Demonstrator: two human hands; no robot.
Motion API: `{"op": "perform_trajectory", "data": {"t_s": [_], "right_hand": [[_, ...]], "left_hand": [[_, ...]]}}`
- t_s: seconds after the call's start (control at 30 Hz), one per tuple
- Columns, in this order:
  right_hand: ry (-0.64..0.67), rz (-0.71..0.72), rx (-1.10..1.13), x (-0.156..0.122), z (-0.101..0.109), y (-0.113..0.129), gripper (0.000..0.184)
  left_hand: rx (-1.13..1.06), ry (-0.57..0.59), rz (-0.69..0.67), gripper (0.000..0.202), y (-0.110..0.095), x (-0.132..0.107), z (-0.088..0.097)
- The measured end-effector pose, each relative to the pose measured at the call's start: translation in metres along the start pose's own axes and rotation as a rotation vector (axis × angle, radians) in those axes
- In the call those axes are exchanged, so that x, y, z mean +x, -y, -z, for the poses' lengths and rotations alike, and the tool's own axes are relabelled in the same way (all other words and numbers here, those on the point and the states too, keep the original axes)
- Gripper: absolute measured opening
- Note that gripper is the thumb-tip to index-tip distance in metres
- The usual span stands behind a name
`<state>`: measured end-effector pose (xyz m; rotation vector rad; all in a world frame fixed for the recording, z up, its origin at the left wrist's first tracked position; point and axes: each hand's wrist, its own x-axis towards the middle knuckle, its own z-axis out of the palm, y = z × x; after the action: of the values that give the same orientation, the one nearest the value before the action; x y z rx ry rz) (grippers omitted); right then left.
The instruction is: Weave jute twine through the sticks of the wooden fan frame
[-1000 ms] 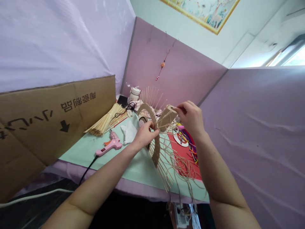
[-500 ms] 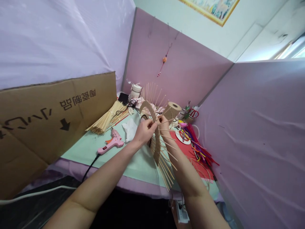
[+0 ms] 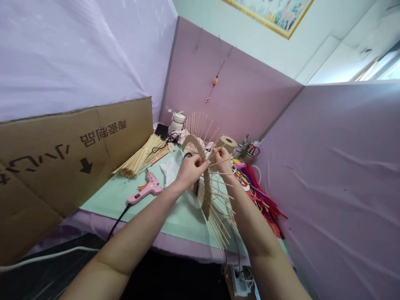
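Note:
A brown ring [image 3: 206,196] stands on edge above the table, with thin wooden sticks [image 3: 223,183] fanning out all round it. My left hand [image 3: 189,170] grips the near side of this ring, thumb and fingers pinched at its rim. Just to the right, my right hand [image 3: 223,160] is closed in a pinch among the stick ends, apart from the left. What its fingertips hold is too small to tell. Thin cord-like loops show between the lower sticks. Behind the right hand stands a roll of brown material [image 3: 227,143].
A pink glue gun [image 3: 146,189] and a bundle of sticks [image 3: 134,160] lie left, beside a cardboard panel [image 3: 75,154]. A white bottle [image 3: 177,122] stands at the back. Colourful pipe cleaners [image 3: 262,196] and red-handled scissors [image 3: 253,150] are at right.
My right hand has moved away from the left, to the right and outward among the stick ends. The left hand keeps its grip on the ring. The view has shifted slightly.

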<state>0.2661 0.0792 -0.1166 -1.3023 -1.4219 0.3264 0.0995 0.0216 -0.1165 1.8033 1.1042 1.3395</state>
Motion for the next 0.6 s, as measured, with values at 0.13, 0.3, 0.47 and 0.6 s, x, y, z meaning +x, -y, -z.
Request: {"op": "perform_trajectory", "data": {"t_s": [0.13,0.3,0.47,0.6], "right_hand": [[-0.074,0.078,-0.064,0.007,0.013,0.02,0.024],[-0.143,0.249,-0.172,0.008,0.031,0.043,0.025],[-0.185,0.369,-0.287,0.006,0.054,0.066,0.031],[-0.178,0.469,-0.416,0.009,0.064,0.076,0.035]], "left_hand": [[0.027,-0.032,-0.055,0.042,0.002,-0.002,-0.007],[0.035,-0.027,-0.072,0.04,0.003,-0.004,-0.008],[0.035,-0.065,-0.024,0.025,-0.001,-0.008,-0.007],[0.037,-0.031,-0.026,0.034,-0.002,-0.009,-0.009]]}}
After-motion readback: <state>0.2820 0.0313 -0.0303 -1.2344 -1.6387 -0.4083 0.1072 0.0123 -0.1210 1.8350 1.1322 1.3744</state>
